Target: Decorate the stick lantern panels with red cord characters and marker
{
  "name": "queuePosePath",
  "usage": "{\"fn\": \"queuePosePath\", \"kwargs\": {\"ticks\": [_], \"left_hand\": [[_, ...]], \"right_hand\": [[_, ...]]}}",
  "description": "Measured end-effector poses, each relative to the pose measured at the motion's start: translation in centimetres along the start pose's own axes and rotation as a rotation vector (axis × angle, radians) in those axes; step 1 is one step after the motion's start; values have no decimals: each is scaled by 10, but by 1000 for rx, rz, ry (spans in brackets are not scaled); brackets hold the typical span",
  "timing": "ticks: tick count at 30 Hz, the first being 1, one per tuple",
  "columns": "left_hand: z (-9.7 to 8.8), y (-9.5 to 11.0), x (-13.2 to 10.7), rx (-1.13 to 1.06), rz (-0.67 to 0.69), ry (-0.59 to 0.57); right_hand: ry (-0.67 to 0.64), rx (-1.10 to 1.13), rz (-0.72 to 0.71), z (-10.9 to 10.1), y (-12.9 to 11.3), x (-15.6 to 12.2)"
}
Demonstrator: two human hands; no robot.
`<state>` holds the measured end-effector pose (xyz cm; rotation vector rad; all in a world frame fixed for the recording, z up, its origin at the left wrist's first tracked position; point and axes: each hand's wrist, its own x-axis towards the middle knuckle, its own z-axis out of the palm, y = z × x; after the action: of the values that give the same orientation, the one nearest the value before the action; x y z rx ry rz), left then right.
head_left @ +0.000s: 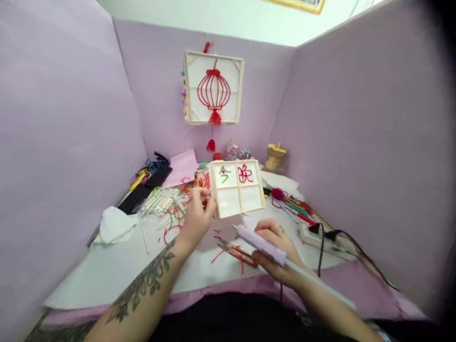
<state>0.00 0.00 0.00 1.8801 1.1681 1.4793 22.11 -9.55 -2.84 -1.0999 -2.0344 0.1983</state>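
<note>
My left hand [199, 209] is closed, with its fingertips at the left edge of a small wooden-framed box lantern [228, 202]. The lantern's white front is split into panes. A green character fills the upper left pane and a red one the upper right, while red shapes show on the left side. In my right hand [276, 251] is a pale purple hot glue gun [261, 244], its nozzle directed up and left, below the lantern and apart from it. A long translucent glue stick [320, 282] extends from its back. Below the lantern lie orange-handled scissors [244, 256] among red scraps.
A larger box lantern [213, 88] with a red lantern design hangs at the back. On the left are bagged sticks [160, 202], pink paper [181, 168] and white cloth [116, 225]. Pens [302, 213], red yarn [278, 193] and a power strip [320, 240] with black cables lie right.
</note>
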Motion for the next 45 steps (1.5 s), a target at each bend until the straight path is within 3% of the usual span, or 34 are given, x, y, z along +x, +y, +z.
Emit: {"fn": "queuePosePath", "kwargs": {"ticks": [3, 5, 11, 15, 17, 20, 23, 26, 30, 33, 36, 39, 42, 45], "left_hand": [[-1, 3, 2, -4, -20, -1], [-2, 5, 3, 3, -24, 9], [0, 6, 5, -40, -33, 19], [1, 2, 5, -53, -42, 27], [1, 0, 4, -61, -41, 27], [2, 1, 4, -89, -34, 20], [2, 4, 4, -102, -27, 13], [2, 6, 4, -97, -29, 10], [2, 6, 3, -81, -26, 13], [2, 7, 2, -70, -29, 18], [2, 8, 1, -60, -25, 22], [4, 8, -1, -51, -15, 24], [7, 8, -5, -58, -14, 2], [8, 10, -8, -54, -13, -6]], "right_hand": [[-402, -68, 156, -12, 17, -14], [-493, -122, 250, -20, 27, -21], [-379, -426, 353, -33, 70, -31], [-292, -547, 297, -33, 92, -32], [-203, -529, 254, -28, 85, -28], [-129, -331, 169, -10, 52, -17], [-302, -88, 74, 20, 11, -2], [-407, -118, 69, 51, -19, 14], [-492, -249, 117, 75, -33, 30], [-501, -226, 138, 74, -35, 33], [-351, -11, 164, 53, -39, 35], [-20, 165, 197, 24, -48, 44], [323, 112, 200, 8, -52, 59], [506, -26, 209, 12, -48, 73]]}}
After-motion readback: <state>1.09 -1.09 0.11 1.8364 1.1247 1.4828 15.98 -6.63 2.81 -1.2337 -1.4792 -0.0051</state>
